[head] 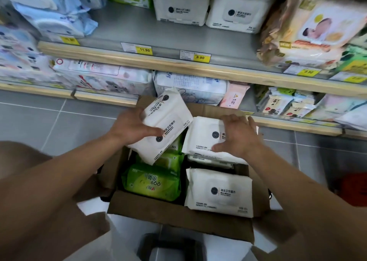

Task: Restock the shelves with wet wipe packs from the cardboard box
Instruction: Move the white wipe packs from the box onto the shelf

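An open cardboard box [178, 219] stands on the floor before the shelves. My left hand [131, 127] grips a white wet wipe pack [168, 121], tilted and lifted above the box's left side. My right hand [238, 135] holds a second white pack [200, 135] over the box's far right, thumb on its front edge, fingers over its top. A third white pack [218, 191] lies in the box's near right, and green packs [153, 181] fill its left. Matching white packs [180, 4] stand on the upper shelf [127, 32].
The upper shelf has bare metal left of the white packs, above the 11.90 tag [144, 50]. Blue packs [51, 8] sit far left, a baby-print bundle [309, 30] right. The lower shelf [111, 99] is packed with assorted packs. Grey floor tiles [49, 117] lie to the left.
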### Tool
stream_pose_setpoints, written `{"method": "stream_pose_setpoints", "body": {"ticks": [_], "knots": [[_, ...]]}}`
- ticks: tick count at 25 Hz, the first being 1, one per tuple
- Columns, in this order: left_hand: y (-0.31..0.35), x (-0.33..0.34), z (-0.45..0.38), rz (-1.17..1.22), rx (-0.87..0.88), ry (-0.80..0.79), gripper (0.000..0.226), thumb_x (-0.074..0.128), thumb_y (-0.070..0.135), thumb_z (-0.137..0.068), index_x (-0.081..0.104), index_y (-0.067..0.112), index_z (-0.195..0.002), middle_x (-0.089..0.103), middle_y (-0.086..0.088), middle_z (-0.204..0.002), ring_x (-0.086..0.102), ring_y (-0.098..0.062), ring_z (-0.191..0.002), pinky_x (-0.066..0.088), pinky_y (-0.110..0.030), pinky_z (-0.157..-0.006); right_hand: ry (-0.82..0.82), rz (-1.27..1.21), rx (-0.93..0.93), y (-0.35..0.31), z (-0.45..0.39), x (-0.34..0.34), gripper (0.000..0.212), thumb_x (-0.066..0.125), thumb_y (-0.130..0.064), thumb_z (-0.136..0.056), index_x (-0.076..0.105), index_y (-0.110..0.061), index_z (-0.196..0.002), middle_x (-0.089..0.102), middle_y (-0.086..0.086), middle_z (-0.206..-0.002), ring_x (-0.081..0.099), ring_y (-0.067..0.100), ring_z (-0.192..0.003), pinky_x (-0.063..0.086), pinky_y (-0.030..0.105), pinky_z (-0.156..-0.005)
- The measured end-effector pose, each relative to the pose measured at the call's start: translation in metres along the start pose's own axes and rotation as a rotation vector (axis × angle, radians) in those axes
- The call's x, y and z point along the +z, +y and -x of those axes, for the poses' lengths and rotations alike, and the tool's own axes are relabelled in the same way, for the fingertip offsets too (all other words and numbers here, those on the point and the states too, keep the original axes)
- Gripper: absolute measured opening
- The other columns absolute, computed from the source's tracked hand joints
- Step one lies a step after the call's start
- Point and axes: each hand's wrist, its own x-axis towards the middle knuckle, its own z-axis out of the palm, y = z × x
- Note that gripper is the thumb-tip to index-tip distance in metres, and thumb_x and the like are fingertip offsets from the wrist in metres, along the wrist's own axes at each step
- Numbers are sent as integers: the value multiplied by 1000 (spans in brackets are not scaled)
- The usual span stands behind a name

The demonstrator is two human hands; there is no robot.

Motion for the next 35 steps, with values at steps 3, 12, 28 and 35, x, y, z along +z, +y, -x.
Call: {"method": "stream_pose_setpoints", "body": {"ticks": [3, 12, 28, 35], "knots": [[-6, -1, 5, -11, -10, 24, 58, 87, 44, -57, 62, 20, -103, 64, 4, -97, 59, -17, -87, 42, -28, -64, 143, 89, -22, -13, 35, 12, 92, 74, -62, -63, 36, -17, -134, 41, 5, -134, 33, 30, -127, 15, 45, -115], [-19, 19, 34, -175, 41, -34, 81, 72, 68, -39, 56, 18, -102, 63, 1, -100, 59, -21, -91, 48, -34, -80, 108, -33, -107, -20, 64, 33, 73, 71, -56, -70, 45, -22, -129, 44, 2, -125, 39, 27, -116, 36, 40, -99], [-30, -10, 29, -183, 85, 99, 78, 87, 49, -48, 57, 23, -115, 65, 1, -111, 59, -22, -102, 48, -32, -81, -25, 11, -52, -22, 43, 21, 101, 79, -57, -59, 35, -18, -141, 42, 6, -133, 40, 30, -122, 37, 40, -100], [-18, -51, 46, -65, 115, 224, 76, 89, 42, -51, 56, 20, -115, 64, -4, -114, 58, -25, -102, 40, -29, -73, 361, -89, 68, -33, 57, -25, 96, 79, -58, -61, 38, -16, -138, 45, 11, -131, 42, 36, -121, 39, 44, -102]]}}
